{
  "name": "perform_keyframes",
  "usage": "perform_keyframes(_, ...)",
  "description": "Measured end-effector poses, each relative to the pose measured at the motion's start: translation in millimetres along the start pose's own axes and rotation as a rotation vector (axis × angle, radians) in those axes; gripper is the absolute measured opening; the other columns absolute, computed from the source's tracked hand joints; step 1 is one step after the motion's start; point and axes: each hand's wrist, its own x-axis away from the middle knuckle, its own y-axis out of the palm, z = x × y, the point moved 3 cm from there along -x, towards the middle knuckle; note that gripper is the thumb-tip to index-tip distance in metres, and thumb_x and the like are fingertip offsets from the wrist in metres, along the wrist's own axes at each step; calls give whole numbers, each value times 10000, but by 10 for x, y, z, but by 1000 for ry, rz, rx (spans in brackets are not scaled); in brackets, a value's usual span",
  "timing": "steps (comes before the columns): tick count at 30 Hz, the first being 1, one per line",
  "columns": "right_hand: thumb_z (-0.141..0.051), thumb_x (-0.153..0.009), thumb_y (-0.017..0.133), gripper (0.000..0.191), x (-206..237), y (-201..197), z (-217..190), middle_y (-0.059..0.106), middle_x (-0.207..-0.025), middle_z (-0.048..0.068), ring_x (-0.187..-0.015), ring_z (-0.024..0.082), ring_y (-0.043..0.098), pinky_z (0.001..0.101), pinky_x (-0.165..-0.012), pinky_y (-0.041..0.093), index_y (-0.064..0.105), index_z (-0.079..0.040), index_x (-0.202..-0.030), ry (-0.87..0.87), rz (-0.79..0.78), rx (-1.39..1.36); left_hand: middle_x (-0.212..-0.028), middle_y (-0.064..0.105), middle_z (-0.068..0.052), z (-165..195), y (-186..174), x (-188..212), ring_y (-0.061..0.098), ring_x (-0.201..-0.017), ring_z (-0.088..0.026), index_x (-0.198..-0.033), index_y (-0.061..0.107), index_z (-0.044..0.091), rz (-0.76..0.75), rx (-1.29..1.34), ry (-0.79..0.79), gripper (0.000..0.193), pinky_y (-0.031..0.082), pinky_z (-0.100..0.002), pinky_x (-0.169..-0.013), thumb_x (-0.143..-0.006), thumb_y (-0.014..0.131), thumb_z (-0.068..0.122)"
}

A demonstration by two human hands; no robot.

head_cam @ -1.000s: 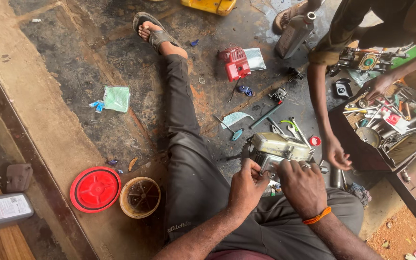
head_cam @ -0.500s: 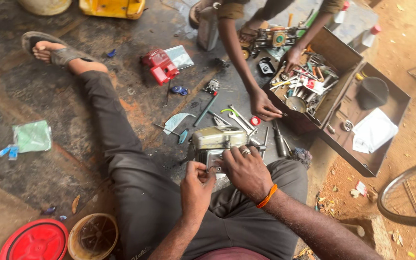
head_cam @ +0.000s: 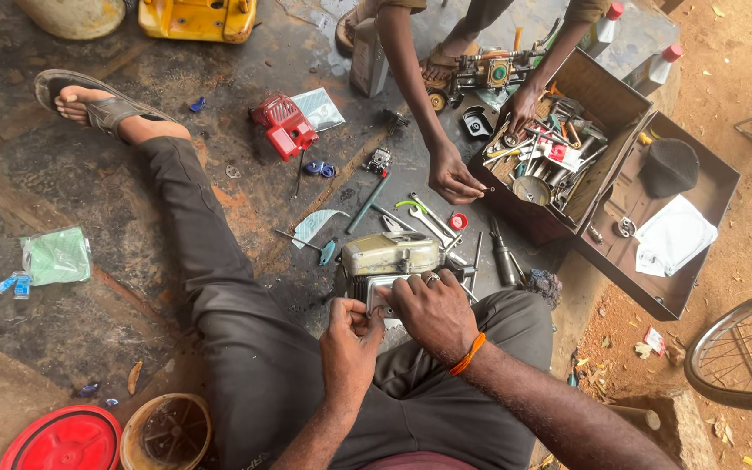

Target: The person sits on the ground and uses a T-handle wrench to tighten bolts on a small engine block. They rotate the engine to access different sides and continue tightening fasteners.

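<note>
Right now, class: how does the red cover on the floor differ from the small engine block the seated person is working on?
The red cover lies alone, untouched, bright red plastic. The engine block is dull, grimy metal, gripped by the left hand and right hand. It looks larger. Both sit on the stained floor.

Worn metal, oil-dark concrete and bright plastic at a floor-level repair spot.

The small engine (head_cam: 391, 261) under both hands (head_cam: 433, 313) shows dull, scuffed cream-painted metal with a bare metal plate; the floor (head_cam: 36, 174) is rough concrete, stained matt black. Spanners (head_cam: 428, 218) gleam as polished steel. The toolbox (head_cam: 654, 296) is chipped, rusty sheet metal holding a white cloth (head_cam: 676, 237). A red cover (head_cam: 285, 124) and red lid (head_cam: 63, 439) look like glossy plastic; trousers (head_cam: 219, 287) are matt grey fabric.
</note>
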Motion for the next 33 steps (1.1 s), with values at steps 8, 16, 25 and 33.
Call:
perform_keyframes(8,-321,-1008,630,284,-19,-12,10,611,-649,56,-513,232,591,412,-624,475,585,-87,-852,48,-12,-72,-783,693,-72,8,-4,-1,734,-733,-131,-1006,564,47,-12,10,-3,187,594,-306,-599,-929,716,123)
perform_keyframes(16,-196,-1010,687,158,-330,-56,1483,682,-966,166,-834,386,680,489,-675,527,692,-85,-1122,521,384,-258,-856,719,-76,-54,-12,5,756,-801,-153,-1070,576,43,-3,27,30,223,628,-315,-686,-945,705,176)
perform_keyframes(25,-251,-957,738,252,-600,464,2153,790,-1046,116,-916,247,763,372,-835,586,778,-107,-1160,551,165,-465,-860,731,-67,-183,-180,99,752,-787,-162,-1107,622,79,20,-54,-54,251,623,-333,-668,-938,708,244)
perform_keyframes(33,-124,-1004,681,214,114,33,1772,691,-954,84,-841,150,655,314,-835,585,683,48,-1132,777,332,-1634,-874,755,-75,-218,-330,183,731,-764,-154,-1070,657,49,141,59,-22,195,620,-310,-703,-942,708,186)
